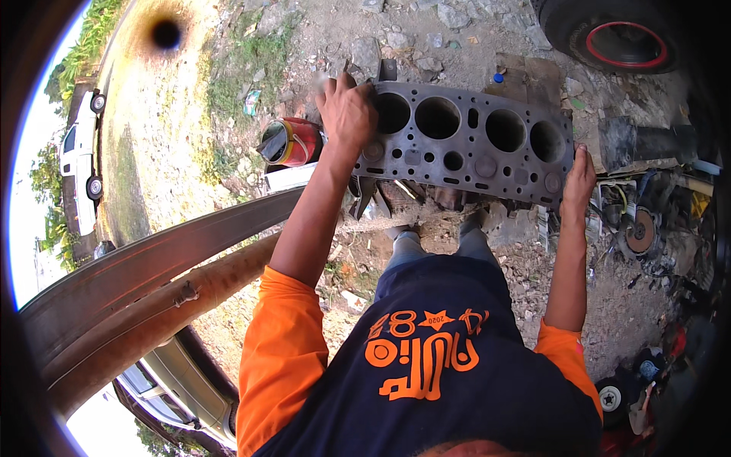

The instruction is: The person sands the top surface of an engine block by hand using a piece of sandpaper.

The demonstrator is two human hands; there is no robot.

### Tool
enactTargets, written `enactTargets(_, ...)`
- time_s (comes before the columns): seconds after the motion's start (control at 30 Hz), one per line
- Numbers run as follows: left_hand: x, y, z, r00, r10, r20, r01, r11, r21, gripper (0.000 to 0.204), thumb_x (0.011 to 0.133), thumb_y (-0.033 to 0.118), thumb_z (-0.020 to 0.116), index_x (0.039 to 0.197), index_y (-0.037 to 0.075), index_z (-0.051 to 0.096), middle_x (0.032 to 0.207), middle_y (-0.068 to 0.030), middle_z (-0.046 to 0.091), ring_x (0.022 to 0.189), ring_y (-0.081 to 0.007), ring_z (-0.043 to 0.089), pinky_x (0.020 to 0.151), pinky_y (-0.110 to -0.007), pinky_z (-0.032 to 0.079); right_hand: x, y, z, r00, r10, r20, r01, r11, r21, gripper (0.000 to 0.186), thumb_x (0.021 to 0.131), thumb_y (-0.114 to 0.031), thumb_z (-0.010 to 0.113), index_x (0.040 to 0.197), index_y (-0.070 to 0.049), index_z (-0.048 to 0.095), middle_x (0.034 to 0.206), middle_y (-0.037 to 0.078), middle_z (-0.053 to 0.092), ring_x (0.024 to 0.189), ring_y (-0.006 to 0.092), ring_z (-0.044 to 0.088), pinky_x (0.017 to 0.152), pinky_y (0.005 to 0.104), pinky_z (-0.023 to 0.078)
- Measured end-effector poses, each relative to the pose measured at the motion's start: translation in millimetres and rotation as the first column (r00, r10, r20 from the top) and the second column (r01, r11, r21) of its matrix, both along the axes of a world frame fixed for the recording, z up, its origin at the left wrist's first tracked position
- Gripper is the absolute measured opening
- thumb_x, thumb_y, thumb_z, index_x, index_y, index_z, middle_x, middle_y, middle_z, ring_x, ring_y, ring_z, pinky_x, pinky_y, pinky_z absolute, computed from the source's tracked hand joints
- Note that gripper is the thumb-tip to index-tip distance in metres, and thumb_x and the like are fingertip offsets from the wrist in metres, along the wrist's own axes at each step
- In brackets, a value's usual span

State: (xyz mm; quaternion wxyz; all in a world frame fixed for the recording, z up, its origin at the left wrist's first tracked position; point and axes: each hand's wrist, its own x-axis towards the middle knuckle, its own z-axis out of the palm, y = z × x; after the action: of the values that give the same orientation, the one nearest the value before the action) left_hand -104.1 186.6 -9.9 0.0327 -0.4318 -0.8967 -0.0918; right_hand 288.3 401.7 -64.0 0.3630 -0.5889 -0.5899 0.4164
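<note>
A grey engine block (474, 145) is in front of me, its flat top face toward me. A row of large round cylinder bores runs along it, with smaller holes and slots below them. At its left end my left hand (347, 113) is closed with bent fingers against the upper corner. My right hand (579, 177) grips the right end, thumb along the edge; its other fingers are partly hidden behind the block. What bears the block from beneath is mostly hidden.
Left of the block stands a red and yellow bucket (298, 142) with dark things in it. A long metal beam (164, 255) and a rusty pipe (160, 316) cross the lower left. A tyre (601, 34) lies at the far right, above scattered metal parts (643, 228).
</note>
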Motion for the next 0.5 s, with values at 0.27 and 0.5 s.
enactTargets(0.27,-7,13,-1,1.0,-0.011,0.013,0.012,1.0,-0.026,0.028,0.086,0.019,0.066,0.109,0.021,0.082,0.127,-0.0121,0.062,0.125,-0.0342,0.052,0.1,-0.051,0.043,5,7,-11,0.998,0.058,0.036,-0.06,0.997,0.057,0.047,0.112,-0.038,0.051,0.127,0.003,0.069,0.114,0.012,0.071,0.095,0.0191,0.062,0.087,0.0321,0.049)
enactTargets(0.5,-4,8,2,1.0,-0.029,-0.003,0.029,0.998,-0.051,0.029,0.092,0.024,0.063,0.113,0.025,0.083,0.12,-0.0121,0.064,0.121,-0.0346,0.055,0.1,-0.051,0.043,5,3,-14,1.0,0.023,-0.017,-0.022,0.997,0.069,0.049,0.112,-0.038,0.05,0.129,0.005,0.068,0.119,0.015,0.072,0.106,0.0234,0.064,0.097,0.035,0.048)
